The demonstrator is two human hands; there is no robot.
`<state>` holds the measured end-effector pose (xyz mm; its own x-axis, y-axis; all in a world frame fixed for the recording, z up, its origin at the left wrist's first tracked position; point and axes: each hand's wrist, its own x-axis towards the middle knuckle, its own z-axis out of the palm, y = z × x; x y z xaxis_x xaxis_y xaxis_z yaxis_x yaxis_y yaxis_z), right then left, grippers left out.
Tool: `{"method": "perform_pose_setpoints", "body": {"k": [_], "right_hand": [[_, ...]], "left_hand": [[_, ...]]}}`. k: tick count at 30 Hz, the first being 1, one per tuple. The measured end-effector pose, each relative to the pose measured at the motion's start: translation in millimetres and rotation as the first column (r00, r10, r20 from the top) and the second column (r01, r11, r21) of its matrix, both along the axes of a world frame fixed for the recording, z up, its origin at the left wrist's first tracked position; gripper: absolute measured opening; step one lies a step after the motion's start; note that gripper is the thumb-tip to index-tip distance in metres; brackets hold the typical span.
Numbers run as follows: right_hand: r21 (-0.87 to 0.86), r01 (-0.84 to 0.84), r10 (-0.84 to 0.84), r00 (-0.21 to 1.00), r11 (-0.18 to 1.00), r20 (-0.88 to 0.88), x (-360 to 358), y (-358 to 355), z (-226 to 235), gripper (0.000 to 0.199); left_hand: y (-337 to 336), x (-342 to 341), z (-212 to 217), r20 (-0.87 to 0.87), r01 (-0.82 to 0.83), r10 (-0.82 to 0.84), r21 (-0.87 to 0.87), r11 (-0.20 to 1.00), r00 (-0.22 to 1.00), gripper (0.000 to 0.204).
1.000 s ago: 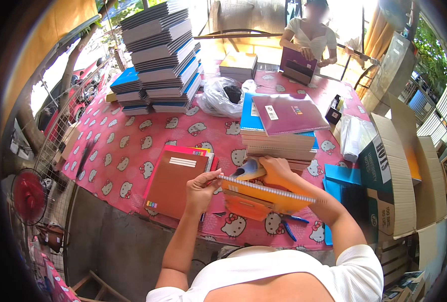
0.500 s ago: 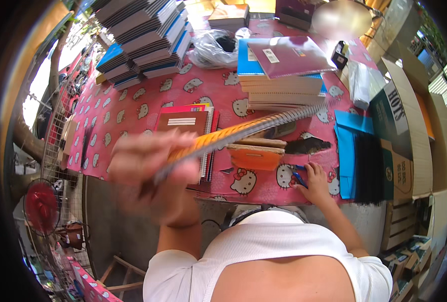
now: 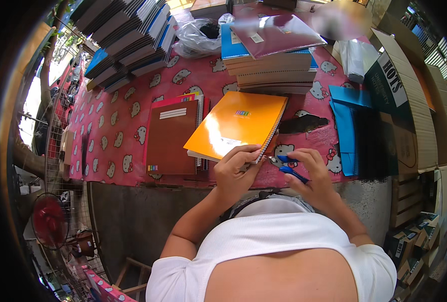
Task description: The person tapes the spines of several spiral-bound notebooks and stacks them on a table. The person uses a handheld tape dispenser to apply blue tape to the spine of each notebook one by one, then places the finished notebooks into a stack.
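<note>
- Nearest me: my left hand point(image 3: 236, 173) pinches the near corner of the orange spiral notebook point(image 3: 236, 126), fingers closed on its edge at the binding end.
- At 3 o'clock of that hand, just beside it: my right hand point(image 3: 311, 173), fingers wrapped shut around the blue-handled pliers point(image 3: 288, 167). The tool tip points toward 9 o'clock, at the end of the wire spiral; I cannot tell if it touches the wire.
- The orange notebook lies tilted on the pink patterned tablecloth point(image 3: 128, 126), spiral along its 3 o'clock side, its far corner toward 1 o'clock.
- At 9 o'clock of it, partly under its edge: a brown notebook point(image 3: 169, 138), flat, on top of a red-edged one.
- At 3 o'clock of the right hand: a blue cover sheet point(image 3: 345, 126) with black spiral coils point(image 3: 372, 143) lying over it.
- Beyond, at 12 o'clock of the orange notebook: a stack of notebooks point(image 3: 273, 70) topped by a maroon cover point(image 3: 278, 32).
- At 2 o'clock: an open cardboard box point(image 3: 409, 100) standing against the table.
- Far, at 11 o'clock: tall leaning stacks of notebooks point(image 3: 128, 38); a clear plastic bag point(image 3: 198, 38) lies between those and the maroon-topped stack.
</note>
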<state>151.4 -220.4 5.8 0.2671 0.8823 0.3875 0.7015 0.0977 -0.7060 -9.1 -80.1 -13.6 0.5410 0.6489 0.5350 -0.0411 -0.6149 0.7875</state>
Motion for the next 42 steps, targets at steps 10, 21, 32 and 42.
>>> {"method": "perform_pose_setpoints", "body": {"k": [10, 21, 32, 42], "right_hand": [[-0.226, -0.33, 0.004, 0.572, 0.917, -0.82, 6.3, -2.0, -17.5, 0.032], [-0.31, 0.448, -0.375, 0.888, 0.839, 0.267, 97.2, -8.1, -156.9, 0.055], [0.991, 0.11, -0.816, 0.579, 0.077, -0.001, 130.6, 117.5, 184.2, 0.083], [0.924, 0.016, -0.482, 0.856, 0.382, 0.185, 62.4, 184.3, 210.4, 0.079]], "left_hand": [[-5.1, -0.7, -3.5, 0.04, -0.005, 0.001, 0.091, 0.996, 0.999, 0.017], [130.3, -107.5, -0.1, 0.386, -0.518, 0.655, -0.407, 0.753, 0.65, 0.013], [161.9, -75.2, 29.0, 0.427, -0.752, 0.706, -0.085, 0.653, 0.565, 0.067], [92.9, 192.8, 241.5, 0.436, 0.321, -0.269, -0.049, 0.946, 0.859, 0.06]]}}
